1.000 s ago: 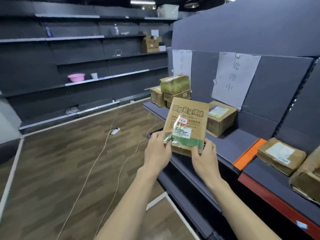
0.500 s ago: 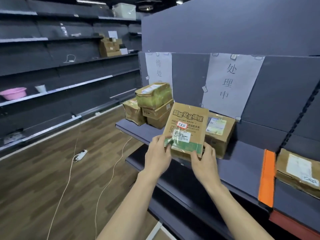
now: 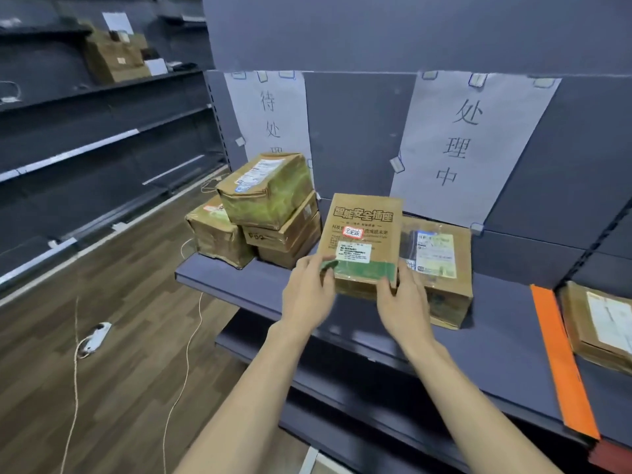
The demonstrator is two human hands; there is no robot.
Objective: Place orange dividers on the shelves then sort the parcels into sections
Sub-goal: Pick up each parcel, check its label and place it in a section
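Observation:
I hold a flat brown parcel (image 3: 362,234) upright over the grey shelf (image 3: 478,354); it carries black printed characters, a white label and a green band. My left hand (image 3: 309,295) grips its lower left corner and my right hand (image 3: 402,304) grips its lower right edge. Behind it a taped cardboard box (image 3: 441,268) lies under a paper sign (image 3: 468,142). A stack of several parcels (image 3: 260,210) stands at the shelf's left end under a second paper sign (image 3: 270,114). An orange divider (image 3: 561,360) lies across the shelf to the right, with another parcel (image 3: 602,326) beyond it.
A lower shelf (image 3: 342,381) juts out beneath the main one. On the wooden floor (image 3: 119,336) lie a white power strip (image 3: 94,340) and thin cables. Dark shelving along the left wall holds cardboard boxes (image 3: 113,56).
My view has swung left and moved closer to the shelf. The held parcel now stands nearer the shelf, in front of the taped box, with both hands still on its lower corners.

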